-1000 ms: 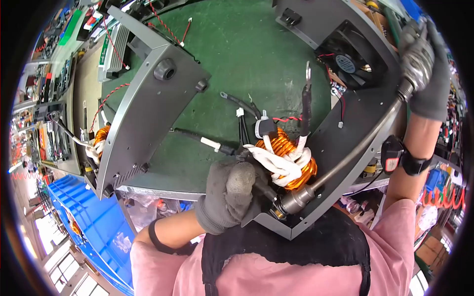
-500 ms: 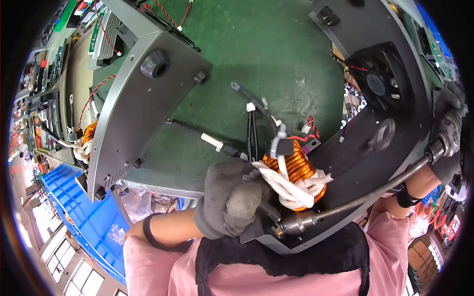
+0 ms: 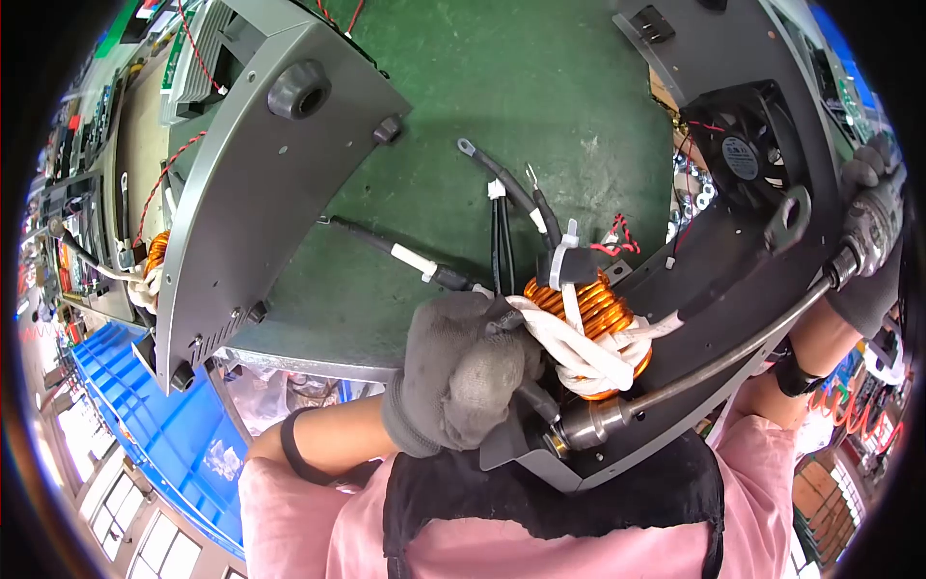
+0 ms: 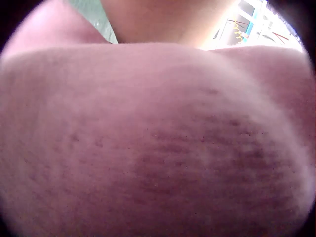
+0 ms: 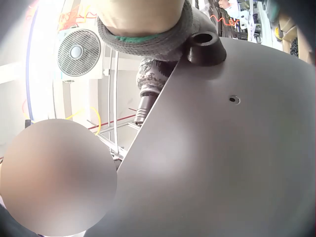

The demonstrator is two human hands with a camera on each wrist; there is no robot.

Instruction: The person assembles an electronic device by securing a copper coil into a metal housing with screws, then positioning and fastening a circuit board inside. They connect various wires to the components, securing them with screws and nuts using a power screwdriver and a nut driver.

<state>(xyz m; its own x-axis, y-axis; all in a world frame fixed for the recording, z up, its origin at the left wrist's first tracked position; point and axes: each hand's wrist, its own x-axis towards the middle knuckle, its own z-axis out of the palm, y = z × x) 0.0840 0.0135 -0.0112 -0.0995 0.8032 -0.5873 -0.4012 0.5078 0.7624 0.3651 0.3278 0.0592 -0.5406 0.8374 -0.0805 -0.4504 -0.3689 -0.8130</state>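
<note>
While right grip (image 3: 880,275) clasps the driver (image 3: 598,422), left grip (image 3: 463,372) clenches cable (image 3: 538,399) beside coil (image 3: 590,307).

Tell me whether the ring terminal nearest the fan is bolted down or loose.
Loose: in the head view, the ring terminal ends its dark-sleeved lead with its hole open, no bolt through it.

Pink short-sleeved shirt (image 3: 579,555), at six o'clock in the head view, worn under a black apron (image 3: 637,487) whose ragged inner edge lies between two dark straps (image 3: 396,552). Grey knitted gloves (image 3: 434,391) cover the left hand (image 3: 463,372), at six o'clock, and the right hand (image 3: 873,227), near three o'clock; a black band (image 3: 289,446) encircles the left forearm (image 3: 347,439) at seven to eight o'clock, another the right forearm (image 3: 825,345) between three and four. Right wrist view, twelve o'clock: grey knitted cuff (image 5: 148,47) with green trim (image 5: 134,38).
</note>
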